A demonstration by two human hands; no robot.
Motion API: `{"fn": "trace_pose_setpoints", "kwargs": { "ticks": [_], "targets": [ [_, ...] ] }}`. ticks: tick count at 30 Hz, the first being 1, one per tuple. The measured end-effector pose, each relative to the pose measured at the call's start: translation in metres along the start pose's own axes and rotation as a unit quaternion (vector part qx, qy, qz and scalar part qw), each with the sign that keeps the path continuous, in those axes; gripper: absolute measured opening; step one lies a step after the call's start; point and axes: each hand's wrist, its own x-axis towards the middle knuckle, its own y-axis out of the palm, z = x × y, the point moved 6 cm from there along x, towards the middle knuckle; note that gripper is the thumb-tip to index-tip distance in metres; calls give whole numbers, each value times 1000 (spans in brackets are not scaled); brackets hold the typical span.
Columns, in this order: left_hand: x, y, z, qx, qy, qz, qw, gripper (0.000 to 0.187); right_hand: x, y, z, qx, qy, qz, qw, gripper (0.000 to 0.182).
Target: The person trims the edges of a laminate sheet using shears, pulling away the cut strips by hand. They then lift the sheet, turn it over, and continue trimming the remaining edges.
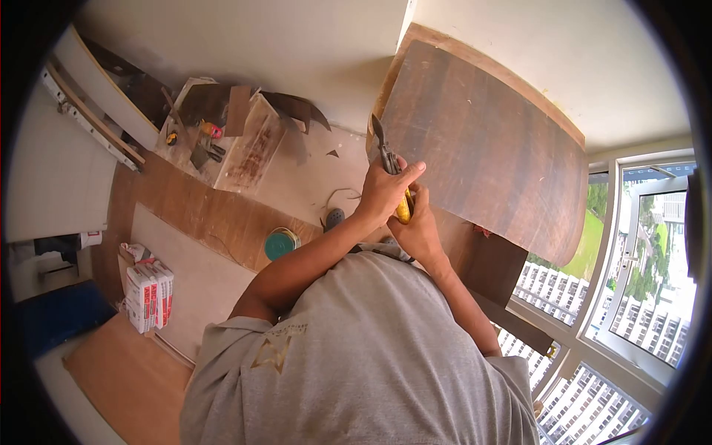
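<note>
A pair of snips (386, 154) with dark metal blades and yellow handles is held in front of my body, blades pointing away from me. My left hand (382, 194) is closed around its middle, near the pivot, with the thumb stretched across it. The fingers of my right hand (419, 233) are closed at the yellow handle end, close below the left hand. How far the blades are apart is hard to make out. Just beyond and to the right of my hands lies a large dark wood-grain sheet (482, 148) on a lighter board.
A worn box-like stand (248, 152) at the upper left carries several tools and brown offcuts. On the floor are a green-topped tin (282, 244) and stacked white-and-red bags (148, 295). Windows (645, 259) line the right side. A dark scrap (332, 153) lies by the wall.
</note>
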Motion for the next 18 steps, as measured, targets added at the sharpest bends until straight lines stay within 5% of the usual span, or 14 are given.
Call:
{"fn": "trace_pose_setpoints", "kwargs": {
  "ticks": [2,5,8,11,14,18],
  "targets": [
    [3,-4,-8,255,118,-36,959,40,3,4,-4,-3,-13,54,998,51],
    [9,-3,-7,170,79,8,982,44,2,0,-18,146,98,115,978,32],
    [9,0,-9,98,66,24,993,43,2,-7,-25,180,108,178,961,24],
    [12,-4,30,65,-8,46,997,41,6,0,-53,195,175,207,943,29],
    [9,-5,30,80,-20,44,996,25,11,-10,-43,92,156,175,968,28],
    [27,-21,40,-20,-18,102,994,31,7,-16,-33,53,81,132,987,30]
  ]
}}
